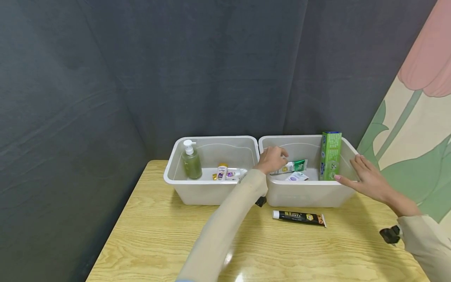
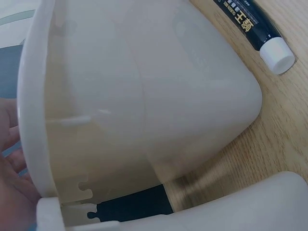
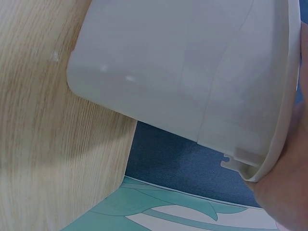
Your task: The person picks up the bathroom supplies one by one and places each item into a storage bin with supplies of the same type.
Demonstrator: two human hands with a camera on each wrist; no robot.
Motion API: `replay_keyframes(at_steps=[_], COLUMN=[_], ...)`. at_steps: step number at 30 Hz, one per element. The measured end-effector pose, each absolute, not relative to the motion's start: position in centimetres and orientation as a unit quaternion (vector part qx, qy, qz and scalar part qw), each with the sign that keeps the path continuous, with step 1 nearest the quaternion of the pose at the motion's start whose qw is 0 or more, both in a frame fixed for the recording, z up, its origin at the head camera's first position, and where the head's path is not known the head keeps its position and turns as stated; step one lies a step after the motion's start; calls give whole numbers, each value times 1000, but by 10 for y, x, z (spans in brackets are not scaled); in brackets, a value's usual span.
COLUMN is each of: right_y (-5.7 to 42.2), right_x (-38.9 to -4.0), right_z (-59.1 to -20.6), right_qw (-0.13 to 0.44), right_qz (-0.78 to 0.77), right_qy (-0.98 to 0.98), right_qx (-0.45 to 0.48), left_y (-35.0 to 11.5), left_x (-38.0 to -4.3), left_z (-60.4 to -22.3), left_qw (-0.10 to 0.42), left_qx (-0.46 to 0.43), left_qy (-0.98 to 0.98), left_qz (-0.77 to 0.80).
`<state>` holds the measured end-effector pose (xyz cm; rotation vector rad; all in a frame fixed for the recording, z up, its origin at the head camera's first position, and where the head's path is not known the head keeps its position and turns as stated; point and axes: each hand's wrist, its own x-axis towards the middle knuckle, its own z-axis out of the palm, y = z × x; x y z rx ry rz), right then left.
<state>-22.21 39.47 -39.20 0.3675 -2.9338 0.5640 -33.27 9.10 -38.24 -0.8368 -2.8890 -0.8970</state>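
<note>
My left hand [image 1: 273, 158] reaches over the left end of the right bin [image 1: 303, 194]. Its fingers are loosely bent above a green and white tube [image 1: 291, 167], and no thing shows in them. In the left wrist view, part of the left hand [image 2: 14, 168] appears behind the bin's rim. My right hand [image 1: 371, 181] rests on the bin's right rim with fingers extended, its thumb near the lower corner of a green box [image 1: 330, 156] standing upright inside. A small white packet [image 1: 297, 176] lies below the tube. On the table, in front of the bin, lies a black tube [image 1: 299, 217] with a white cap.
A second pale bin [image 1: 208, 194] stands close at the left, holding a green pump bottle [image 1: 192, 164], a small orange-capped bottle [image 1: 222, 172] and other small items. Both bins stand on a wooden table [image 1: 155, 235] before a dark curtain [image 1: 211, 70].
</note>
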Motion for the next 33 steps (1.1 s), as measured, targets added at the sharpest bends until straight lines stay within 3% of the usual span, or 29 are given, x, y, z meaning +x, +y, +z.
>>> replay_keyframes(at_steps=[15, 33], right_y=[395, 393], right_x=[-223, -222], right_z=[-392, -391], right_qw=[62, 59], right_qz=[185, 189], right_qy=[-973, -973], right_qx=[123, 121], left_y=[87, 88], left_x=[-329, -323], left_z=[-379, -373], left_qw=[-1, -40], left_qx=[-291, -331], left_qy=[-903, -864], left_qz=[-315, -378])
